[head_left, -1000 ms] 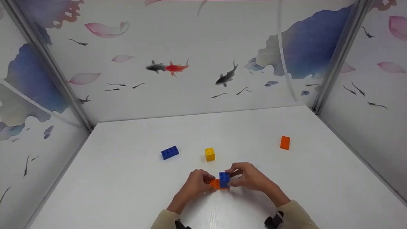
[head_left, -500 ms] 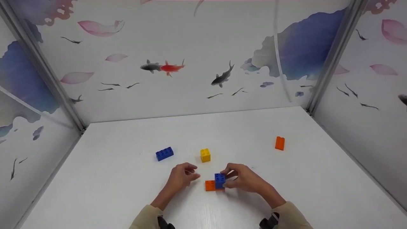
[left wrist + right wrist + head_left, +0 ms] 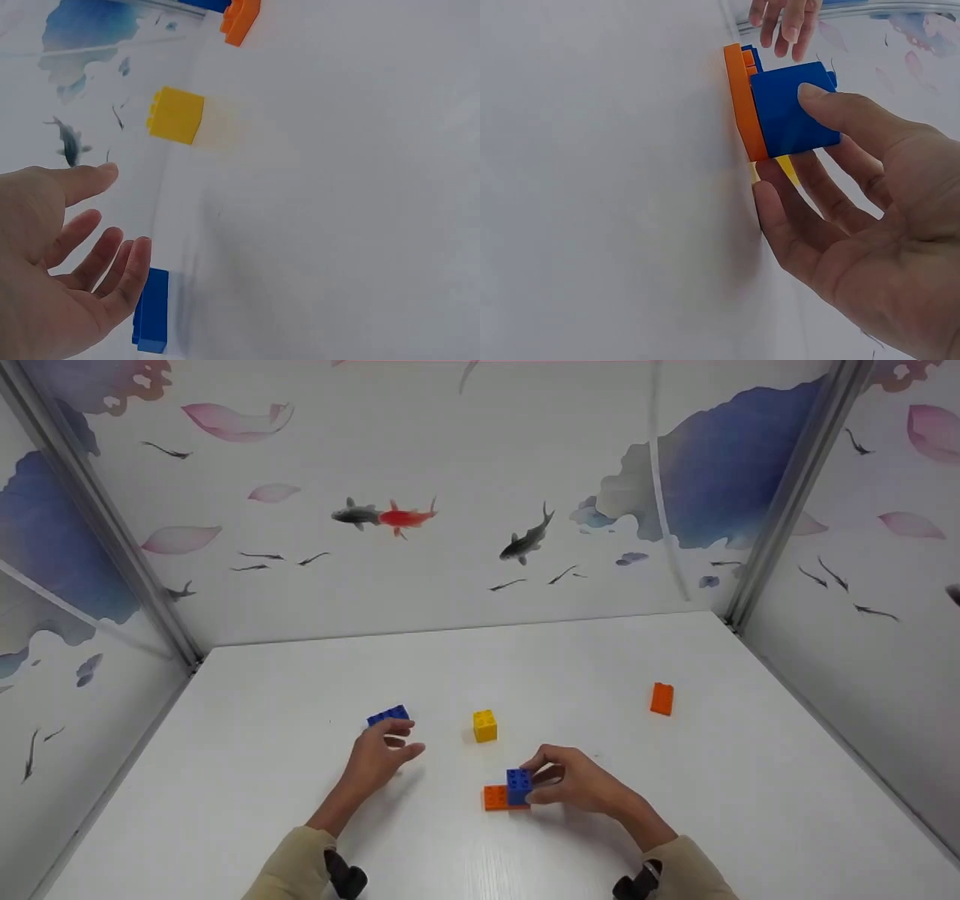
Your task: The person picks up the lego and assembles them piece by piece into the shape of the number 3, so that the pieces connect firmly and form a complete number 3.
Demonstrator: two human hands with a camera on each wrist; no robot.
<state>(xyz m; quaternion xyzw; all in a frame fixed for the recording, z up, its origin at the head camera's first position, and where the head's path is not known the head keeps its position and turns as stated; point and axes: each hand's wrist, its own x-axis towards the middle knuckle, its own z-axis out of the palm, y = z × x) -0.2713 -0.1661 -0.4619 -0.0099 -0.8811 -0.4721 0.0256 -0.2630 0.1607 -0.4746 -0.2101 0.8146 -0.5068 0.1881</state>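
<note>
My right hand (image 3: 581, 780) pinches a square blue block (image 3: 519, 787) between thumb and fingers. That block sits on the right part of a flat orange plate (image 3: 495, 797), whose studs show at its left end. In the right wrist view the thumb lies against the side of the blue block (image 3: 791, 109), with the orange plate (image 3: 742, 105) beneath it. My left hand (image 3: 379, 754) hangs over the table with loosely bent fingers and holds nothing. Just beyond it lies a longer blue block (image 3: 388, 714), partly hidden by the fingers; the left wrist view shows it (image 3: 154, 311) beside the fingertips.
A yellow block (image 3: 484, 726) stands between the hands, farther back. Another orange plate (image 3: 661, 699) lies at the far right of the white table (image 3: 750, 780). Patterned walls (image 3: 465, 585) enclose the table at the back and both sides.
My left hand has let go of the orange plate and moved left and forward to the longer blue block. My right hand keeps its grip on the square blue block.
</note>
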